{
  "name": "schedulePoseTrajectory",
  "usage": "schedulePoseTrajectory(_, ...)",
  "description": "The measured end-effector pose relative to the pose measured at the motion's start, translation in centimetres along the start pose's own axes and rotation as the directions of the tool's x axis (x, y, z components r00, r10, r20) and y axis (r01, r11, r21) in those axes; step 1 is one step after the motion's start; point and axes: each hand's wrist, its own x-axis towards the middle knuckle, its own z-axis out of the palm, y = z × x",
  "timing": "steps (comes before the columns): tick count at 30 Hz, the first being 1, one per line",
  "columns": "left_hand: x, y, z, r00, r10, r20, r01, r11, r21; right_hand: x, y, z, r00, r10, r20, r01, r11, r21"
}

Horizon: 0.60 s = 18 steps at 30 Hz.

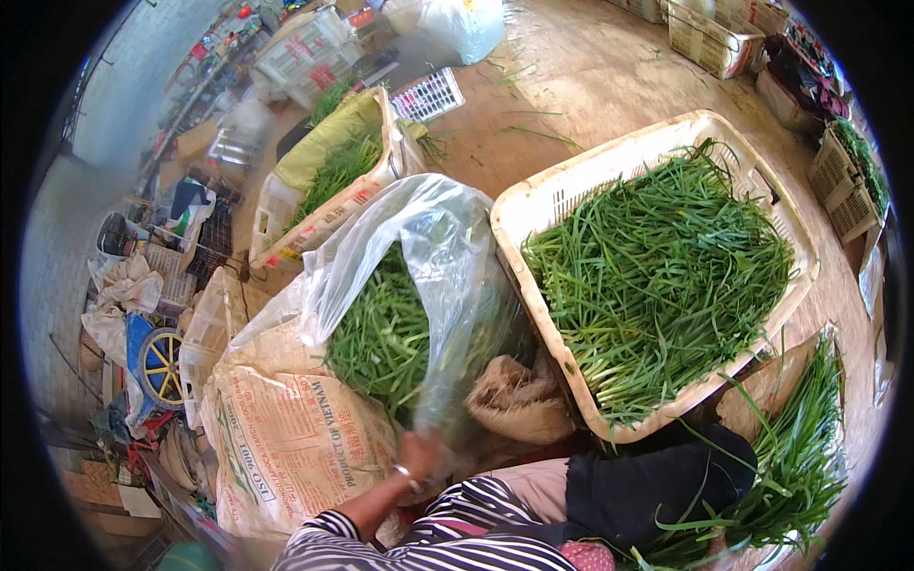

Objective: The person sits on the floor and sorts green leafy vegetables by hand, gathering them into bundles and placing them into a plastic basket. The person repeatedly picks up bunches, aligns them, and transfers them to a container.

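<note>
My left hand (420, 458), with a bracelet at the wrist, grips the near rim of a clear plastic bag (453, 278). Its fingers are blurred by motion. Cut green leafy stalks (382, 328), like garlic chives, fill the bag's open mouth. A printed woven sack (293, 435) lies just left of that hand. Low at the right, a small skin-coloured patch that looks like my right hand (716, 544) shows among a loose bundle of long green leaves (792, 457). Leaves hide most of it, and its grip is unclear.
A large white plastic crate (600, 421) heaped with trimmed green stalks (664, 285) stands right of the bag. Beyond the bag is another crate (325, 232) with greens. A rolled brown sack (518, 400) sits between bag and crate. My dark-covered knee (657, 478) is close by.
</note>
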Motion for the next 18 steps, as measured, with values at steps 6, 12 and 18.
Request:
schedulePoseTrajectory(6, 6.5, -2.0, -8.8, 0.990, -0.013, -0.137, 0.030, 0.992, 0.121, 0.9, 3.4, -0.9, 1.000, 0.024, 0.009, -0.024, 0.995, 0.099)
schedulePoseTrajectory(12, 6.2, 10.9, -15.3, 0.895, -0.043, 0.443, -0.245, 0.783, 0.571, 1.6, 4.5, 0.4, 0.993, -0.049, 0.104, 0.022, 0.969, 0.248)
schedulePoseTrajectory(18, 0.5, 27.3, -11.7, 0.810, 0.519, 0.273, -0.286, 0.756, -0.588, 1.3, -2.2, 3.1, 0.972, -0.015, 0.236, -0.080, 0.917, 0.391)
